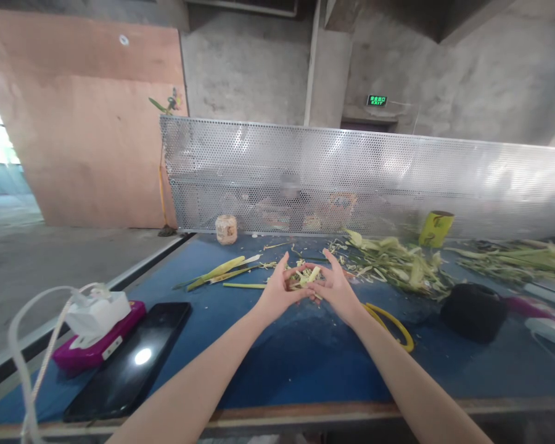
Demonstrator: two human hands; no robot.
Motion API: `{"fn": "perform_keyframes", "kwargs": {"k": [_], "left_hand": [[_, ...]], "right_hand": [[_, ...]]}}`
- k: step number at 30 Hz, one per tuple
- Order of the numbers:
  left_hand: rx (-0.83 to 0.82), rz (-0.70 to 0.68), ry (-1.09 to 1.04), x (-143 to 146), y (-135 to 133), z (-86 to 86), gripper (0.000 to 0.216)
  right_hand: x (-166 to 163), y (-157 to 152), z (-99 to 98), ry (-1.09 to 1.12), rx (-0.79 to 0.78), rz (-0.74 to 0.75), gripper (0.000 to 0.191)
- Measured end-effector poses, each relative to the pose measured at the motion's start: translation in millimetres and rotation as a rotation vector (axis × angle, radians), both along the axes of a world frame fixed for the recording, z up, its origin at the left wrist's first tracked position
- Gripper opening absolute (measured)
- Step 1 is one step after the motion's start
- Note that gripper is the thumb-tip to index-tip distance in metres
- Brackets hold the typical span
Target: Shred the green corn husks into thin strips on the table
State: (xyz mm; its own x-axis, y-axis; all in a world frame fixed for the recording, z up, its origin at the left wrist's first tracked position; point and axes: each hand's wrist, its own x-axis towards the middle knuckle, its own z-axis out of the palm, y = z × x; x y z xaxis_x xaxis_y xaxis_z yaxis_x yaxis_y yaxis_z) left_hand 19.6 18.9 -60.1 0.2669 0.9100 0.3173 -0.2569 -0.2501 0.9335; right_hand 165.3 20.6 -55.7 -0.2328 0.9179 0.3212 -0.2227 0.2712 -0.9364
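Both my hands meet over the middle of the blue table (277, 357). My left hand (277, 290) and my right hand (335, 283) are cupped together, fingers curled, around a small bundle of pale green leaf strips (305, 276). Loose scraps of the same leaf lie on the table just beyond my fingers. A long green leaf stalk (217, 271) lies to the left of my hands.
A heap of green leaves (398, 262) spreads at back right beside a yellow cup (435, 229). A black phone (129, 361), a magenta power bank with white charger (97, 327), a yellow band (393, 324), a black spool (474, 311). A perforated metal screen (351, 179) stands behind.
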Motion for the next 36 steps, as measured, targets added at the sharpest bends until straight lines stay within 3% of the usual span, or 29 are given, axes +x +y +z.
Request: {"fn": "perform_keyframes", "kwargs": {"k": [7,11,13,18,23,28,36], "left_hand": [[-0.063,0.026,-0.033,1.9,-3.5,2.3,0.095],[-0.033,0.081,-0.006,-0.3,-4.7,5.0,0.08],[-0.009,0.113,0.012,-2.4,-4.3,6.3,0.077],[-0.024,0.088,0.0,-4.7,-6.0,10.1,0.078],[-0.11,-0.073,-0.079,-2.7,-10.0,11.5,0.091],[-0.085,-0.048,-0.076,-2.2,-7.1,10.7,0.1],[-0.052,0.022,-0.08,-9.7,-1.0,14.9,0.098]], "right_hand": [[0.2,1.7,0.6,-0.027,-0.012,-0.002,0.089],[2.3,8.6,-4.0,-0.176,0.036,-0.09,0.044],[4.1,11.9,-7.2,-0.306,0.091,-0.125,0.031],[4.2,10.2,-9.5,-0.468,0.096,0.032,0.04],[1.4,2.3,-4.2,-0.455,0.105,0.094,0.038],[4.2,3.4,-2.3,-0.458,0.131,0.062,0.036],[13.1,5.4,3.1,-0.539,0.218,-0.029,0.036]]}}
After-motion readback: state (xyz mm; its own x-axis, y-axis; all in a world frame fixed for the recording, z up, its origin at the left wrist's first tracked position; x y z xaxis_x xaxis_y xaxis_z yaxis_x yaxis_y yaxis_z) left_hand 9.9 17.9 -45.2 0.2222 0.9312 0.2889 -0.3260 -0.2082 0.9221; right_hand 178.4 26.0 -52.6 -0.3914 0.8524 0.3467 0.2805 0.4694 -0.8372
